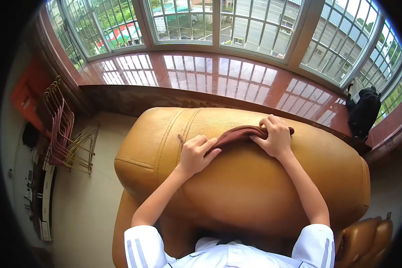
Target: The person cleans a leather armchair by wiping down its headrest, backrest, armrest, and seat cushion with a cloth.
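A dark brown cloth (237, 135), bunched into a long band, lies across the top of a tan leather sofa part (250, 178). My left hand (195, 156) is closed on the cloth's left end, with a small tip of brown showing past my knuckles. Around the right end, my right hand (275, 137) is closed with bent fingers, and a short dark end sticks out beyond it. Between my hands the cloth arches slightly. Both hands rest at or just above the leather; parts of the fingers are hidden by the cloth.
Behind the sofa runs a glossy red-brown window sill (201, 73) beneath barred windows. A black bag (364, 111) stands at its right end. Folded metal-framed chairs or racks (64, 129) stand at left on the pale floor (87, 210). More tan cushions (366, 239) are at lower right.
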`<state>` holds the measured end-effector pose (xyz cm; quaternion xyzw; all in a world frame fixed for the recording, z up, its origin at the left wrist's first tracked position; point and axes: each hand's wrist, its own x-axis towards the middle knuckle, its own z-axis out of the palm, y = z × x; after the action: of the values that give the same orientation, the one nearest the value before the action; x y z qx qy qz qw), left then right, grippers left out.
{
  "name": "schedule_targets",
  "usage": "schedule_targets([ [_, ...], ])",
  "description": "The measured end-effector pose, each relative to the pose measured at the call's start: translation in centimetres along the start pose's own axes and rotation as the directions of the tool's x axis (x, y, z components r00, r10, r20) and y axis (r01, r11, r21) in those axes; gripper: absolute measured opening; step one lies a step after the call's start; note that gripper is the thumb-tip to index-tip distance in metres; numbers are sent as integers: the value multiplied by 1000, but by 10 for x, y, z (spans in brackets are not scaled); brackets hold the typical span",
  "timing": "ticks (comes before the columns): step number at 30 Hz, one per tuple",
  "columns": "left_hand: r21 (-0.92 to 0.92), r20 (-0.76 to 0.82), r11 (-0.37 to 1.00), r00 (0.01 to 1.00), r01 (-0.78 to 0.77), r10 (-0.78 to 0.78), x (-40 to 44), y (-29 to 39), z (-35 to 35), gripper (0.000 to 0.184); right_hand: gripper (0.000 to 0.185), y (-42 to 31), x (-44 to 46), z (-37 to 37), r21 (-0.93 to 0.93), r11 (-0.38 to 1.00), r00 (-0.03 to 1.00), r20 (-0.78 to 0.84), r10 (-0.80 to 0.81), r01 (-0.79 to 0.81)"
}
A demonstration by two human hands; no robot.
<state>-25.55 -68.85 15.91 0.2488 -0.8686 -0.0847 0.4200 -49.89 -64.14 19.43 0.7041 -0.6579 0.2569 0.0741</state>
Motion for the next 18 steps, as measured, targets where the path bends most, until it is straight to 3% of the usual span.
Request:
schedule_targets([
  [6,5,-75,1000,997,-21,22,-3,-1,3,20,33,-8,2,-5,31,998,997,49,53,-54],
  [7,24,-84,999,996,-36,38,-5,-4,4,20,32,-8,3,-4,-6,998,994,87,68,-68],
  [8,-4,-87,999,995,-45,45,-6,-4,4,20,30,-6,2,0,-73,997,999,38,-12,15],
  [11,187,-58,975,989,-122,135,-13,-4,-6,21,25,-18,1,9,-233,967,994,58,-88,99],
  [13,253,-21,966,997,-62,69,-33,-9,-28,19,33,-67,-2,26,-243,957,987,49,-150,158],
  [15,192,31,976,993,105,-113,-66,-26,-66,22,39,-117,-9,54,-264,903,940,74,-332,340],
  [18,210,-44,895,918,394,-394,-107,-78,-98,29,35,-169,5,95,-181,909,926,130,-355,374],
])
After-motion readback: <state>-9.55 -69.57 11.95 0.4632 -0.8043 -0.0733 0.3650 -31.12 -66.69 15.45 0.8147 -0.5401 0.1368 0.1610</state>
